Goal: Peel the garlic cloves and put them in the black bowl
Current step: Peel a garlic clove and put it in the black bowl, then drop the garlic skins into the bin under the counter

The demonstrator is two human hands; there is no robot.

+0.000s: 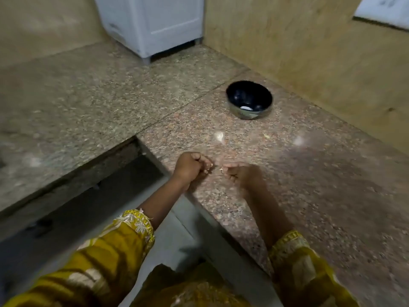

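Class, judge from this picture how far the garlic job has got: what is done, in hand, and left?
Done: one pale piece, probably a peeled clove, lies in the black bowl. In hand: the left hand and right hand meet above the counter; blur hides what they hold. Left: a middle clove and a right clove lie on the counter, outside the bowl.

Black bowl [249,94] upright, white clove [245,108] inside, two loose cloves [218,136] nearby
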